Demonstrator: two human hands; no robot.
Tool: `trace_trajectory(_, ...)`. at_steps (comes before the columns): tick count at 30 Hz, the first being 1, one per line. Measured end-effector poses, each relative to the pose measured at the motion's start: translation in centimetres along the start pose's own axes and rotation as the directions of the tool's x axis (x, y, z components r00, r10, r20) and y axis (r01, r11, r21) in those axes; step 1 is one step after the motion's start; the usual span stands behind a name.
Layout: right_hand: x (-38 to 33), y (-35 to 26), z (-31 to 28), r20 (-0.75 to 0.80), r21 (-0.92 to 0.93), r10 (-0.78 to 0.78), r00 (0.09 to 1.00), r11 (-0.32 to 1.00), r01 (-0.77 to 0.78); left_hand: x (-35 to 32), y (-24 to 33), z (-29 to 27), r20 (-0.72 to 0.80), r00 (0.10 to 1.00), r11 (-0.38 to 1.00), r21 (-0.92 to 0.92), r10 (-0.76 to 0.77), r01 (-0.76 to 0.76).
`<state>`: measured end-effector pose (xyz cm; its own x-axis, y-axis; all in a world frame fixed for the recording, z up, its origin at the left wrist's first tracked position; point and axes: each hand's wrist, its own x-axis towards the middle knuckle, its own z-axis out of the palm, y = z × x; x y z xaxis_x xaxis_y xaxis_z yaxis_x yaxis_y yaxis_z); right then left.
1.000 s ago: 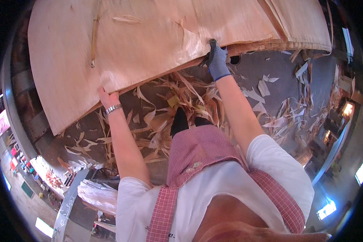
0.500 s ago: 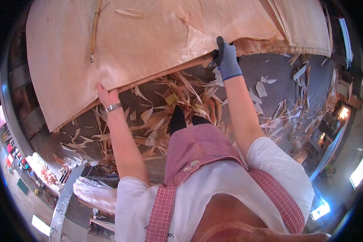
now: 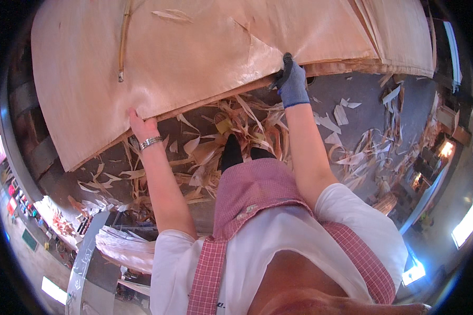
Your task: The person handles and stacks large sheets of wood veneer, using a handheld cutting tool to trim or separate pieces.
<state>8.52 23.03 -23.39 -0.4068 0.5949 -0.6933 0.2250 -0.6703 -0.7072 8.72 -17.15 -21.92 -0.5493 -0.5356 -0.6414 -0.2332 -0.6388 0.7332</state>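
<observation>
A large thin sheet of pale wood veneer (image 3: 194,58) fills the upper part of the view, lying on a stack of more sheets (image 3: 399,47). My left hand (image 3: 140,125), bare with a metal bracelet at the wrist, grips the sheet's near edge with the fingers under it. My right hand (image 3: 290,81), in a blue-grey glove, holds the same edge further right, with the thumb on top. A long split with a narrow strip (image 3: 123,42) runs down the sheet's left part.
Torn veneer scraps (image 3: 220,142) litter the dark floor around my feet (image 3: 242,155). More scraps (image 3: 362,142) spread to the right. A pale stack of sheets (image 3: 123,247) and a metal rail (image 3: 81,262) sit at lower left.
The veneer sheet has shifted slightly with both hands still on its near edge. My right hand has moved a little up and to the right.
</observation>
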Motion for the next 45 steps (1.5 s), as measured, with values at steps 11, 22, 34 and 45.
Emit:
trace_trajectory(11,2.6,1.1,1.0,-0.028,0.01,-0.121,0.992,0.993,0.121,1.4,0.7,1.8,0.131,0.991,0.995,-0.097,0.002,0.011)
trace_trajectory(22,3.3,-0.2,3.3,0.097,0.062,-0.109,0.989,0.993,0.103,1.7,1.6,5.1,0.104,0.995,0.99,-0.141,-0.01,0.025)
trace_trajectory(34,-1.5,-4.6,0.6,0.303,-0.139,0.087,0.949,0.989,-0.046,-0.1,4.5,0.2,0.088,0.991,0.926,-0.373,0.101,-0.061)
trace_trajectory(45,4.6,1.0,0.8,0.216,-0.169,0.097,0.972,0.984,-0.061,12.2,4.3,-6.1,0.084,0.99,0.945,0.298,0.114,-0.134)
